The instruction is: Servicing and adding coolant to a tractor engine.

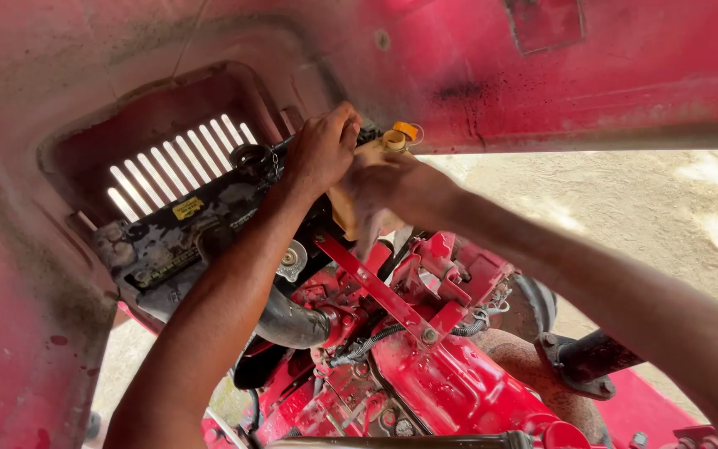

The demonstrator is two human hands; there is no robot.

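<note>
Two hands: left [322, 150] and right [376, 187] grip one yellow-capped tank [376, 179].

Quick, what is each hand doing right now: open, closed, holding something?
Left hand: fingers curled, resting on top of the black radiator; a grip cannot be told.
Right hand: closed around the tan plastic reservoir with the orange cap.
</note>
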